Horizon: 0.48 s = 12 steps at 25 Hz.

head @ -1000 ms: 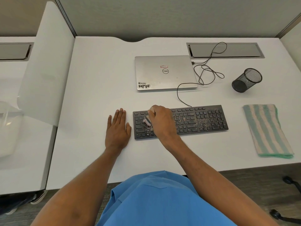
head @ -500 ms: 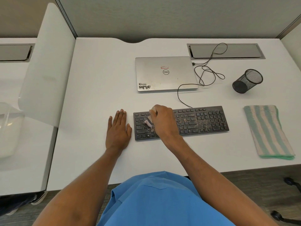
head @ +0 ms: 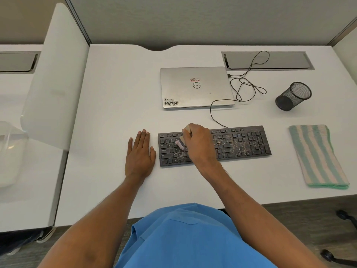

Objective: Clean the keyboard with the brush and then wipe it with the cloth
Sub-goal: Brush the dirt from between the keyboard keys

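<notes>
The right hand (head: pixel 200 146) has slid a little to the right along the keyboard (head: pixel 241 144) since a second ago, taking the brush (head: pixel 180 144) with it; the left hand (head: pixel 140 155) has stayed put. The right hand's fingers are curled round the brush handle, whose pale end sticks out above the knuckles toward the keyboard's far edge. The pinkish bristles point down over the keyboard's left letter keys and seem to touch them, though the hand hides part of the contact. Pale crumbs speckle the keys in the keyboard's middle and right part. The left hand lies flat on the desk (head: pixel 116 113) just left of the keyboard, fingers straight and together, holding nothing. The striped cloth (head: pixel 316 155) lies folded right of the keyboard, apart from it. Beyond the keyboard sits a closed laptop (head: pixel 195 88). A black cable (head: pixel 245 88) loops from the keyboard's far edge. A mesh cup (head: pixel 292 96) lies tipped over beyond the keyboard's right end.
</notes>
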{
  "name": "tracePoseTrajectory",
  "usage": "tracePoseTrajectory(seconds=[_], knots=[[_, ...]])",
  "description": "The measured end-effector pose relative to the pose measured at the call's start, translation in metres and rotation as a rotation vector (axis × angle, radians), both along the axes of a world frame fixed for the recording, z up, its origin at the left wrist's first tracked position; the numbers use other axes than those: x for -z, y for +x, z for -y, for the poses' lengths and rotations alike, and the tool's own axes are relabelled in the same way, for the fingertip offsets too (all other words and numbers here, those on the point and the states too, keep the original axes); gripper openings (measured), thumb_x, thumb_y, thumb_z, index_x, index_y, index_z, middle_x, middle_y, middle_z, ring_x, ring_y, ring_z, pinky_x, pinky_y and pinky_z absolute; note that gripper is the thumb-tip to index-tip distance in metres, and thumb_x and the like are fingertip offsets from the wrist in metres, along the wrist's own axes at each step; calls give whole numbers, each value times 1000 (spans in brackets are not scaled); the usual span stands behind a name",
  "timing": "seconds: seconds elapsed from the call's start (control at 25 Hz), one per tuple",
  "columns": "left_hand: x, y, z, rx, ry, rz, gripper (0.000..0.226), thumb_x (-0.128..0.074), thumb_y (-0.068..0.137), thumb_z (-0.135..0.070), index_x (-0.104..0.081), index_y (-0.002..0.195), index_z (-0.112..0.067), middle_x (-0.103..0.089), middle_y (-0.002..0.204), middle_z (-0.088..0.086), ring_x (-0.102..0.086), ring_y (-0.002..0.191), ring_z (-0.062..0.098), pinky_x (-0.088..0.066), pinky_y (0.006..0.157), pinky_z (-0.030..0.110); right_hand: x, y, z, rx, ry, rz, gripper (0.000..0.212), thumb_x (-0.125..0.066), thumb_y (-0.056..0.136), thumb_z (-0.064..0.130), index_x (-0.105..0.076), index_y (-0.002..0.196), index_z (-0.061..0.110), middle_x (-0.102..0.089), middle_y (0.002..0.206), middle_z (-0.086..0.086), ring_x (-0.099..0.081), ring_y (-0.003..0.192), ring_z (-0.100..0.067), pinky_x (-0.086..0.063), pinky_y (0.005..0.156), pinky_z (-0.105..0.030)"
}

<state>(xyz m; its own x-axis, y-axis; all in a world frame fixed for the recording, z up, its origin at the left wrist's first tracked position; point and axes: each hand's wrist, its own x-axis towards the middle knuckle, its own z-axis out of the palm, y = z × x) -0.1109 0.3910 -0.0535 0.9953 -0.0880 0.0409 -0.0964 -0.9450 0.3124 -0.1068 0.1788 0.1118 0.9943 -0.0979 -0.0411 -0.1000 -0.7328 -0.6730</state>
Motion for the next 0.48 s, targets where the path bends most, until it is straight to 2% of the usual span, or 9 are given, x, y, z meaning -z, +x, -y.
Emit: tracePoseTrajectory(seconds=[0.08,0.12,0.2,0.32,0.48], knots=[[0,1,0,1,-5,2,66,-27,105,-34,-30,165,-8,-25,174,6,-17,163,18,-7,133,45,6,0,-5,-12,-32,-16,36,-47,103,19,-48,70,6,-55,64,-7,-64,61,-13,-48,50,-39],[0,0,0,1,-7,1,66,-27,104,-34,-30,166,-8,-25,174,6,-16,163,18,-7,133,45,9,0,-7,-19,-90,-39,35,-46,103,20,-46,70,10,-55,64,-5,-62,61,-18,-45,51,-39],[-1,0,1,2,-10,-4,67,-26,104,-34,-29,166,-8,-24,174,6,-16,163,18,-7,133,45,11,0,-8,-37,-170,-95,32,-44,104,20,-48,73,13,-56,65,-1,-59,57,-13,-44,49,-34],[-1,-1,1,-1,-14,1,67,-26,104,-34,-30,165,-8,-25,174,6,-17,163,19,-7,133,45,6,1,-6,-38,-66,-143,32,-45,104,18,-51,75,5,-64,63,-8,-71,57,-15,-54,48,-41],[-1,0,0,0,-18,2,67,-27,104,-34,-31,165,-8,-26,174,7,-18,162,19,-7,133,45,7,0,-5,33,50,-6,38,-38,101,26,-40,66,12,-54,63,-10,-69,60,-23,-50,48,-47]])
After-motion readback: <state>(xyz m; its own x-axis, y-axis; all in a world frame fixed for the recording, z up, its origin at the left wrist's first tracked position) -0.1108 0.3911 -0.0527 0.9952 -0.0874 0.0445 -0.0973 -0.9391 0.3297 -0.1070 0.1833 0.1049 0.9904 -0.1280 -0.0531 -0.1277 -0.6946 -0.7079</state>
